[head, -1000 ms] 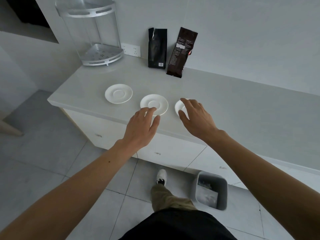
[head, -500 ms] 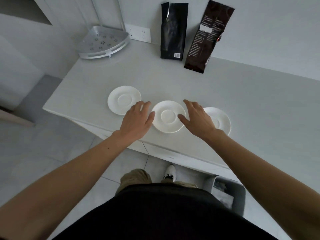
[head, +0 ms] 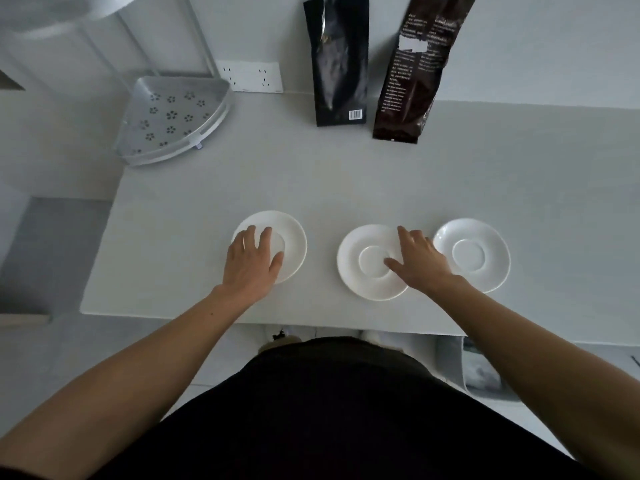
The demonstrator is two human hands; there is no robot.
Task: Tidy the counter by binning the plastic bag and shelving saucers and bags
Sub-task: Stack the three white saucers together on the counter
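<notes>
Three white saucers lie in a row near the front of the grey counter (head: 346,181). My left hand (head: 252,261) rests spread over the left saucer (head: 294,244), fingers apart. Over the right half of the middle saucer (head: 356,268) lies my right hand (head: 419,261), thumb on the saucer's centre ring and fingers spread. The right saucer (head: 474,254) lies untouched just beyond that hand. A black bag (head: 337,60) and a dark brown bag (head: 415,71) lean upright against the back wall. A metal corner shelf (head: 173,116) stands at the counter's back left.
A wall socket (head: 252,76) sits behind the shelf. A grey bin (head: 481,372) with a plastic bag inside stands on the floor under the counter's front edge at the right. My dark-clothed body fills the bottom of the view.
I have stepped closer and look more steeply down. My left hand moved from the gap onto the left saucer, and my right hand shifted onto the middle saucer.
</notes>
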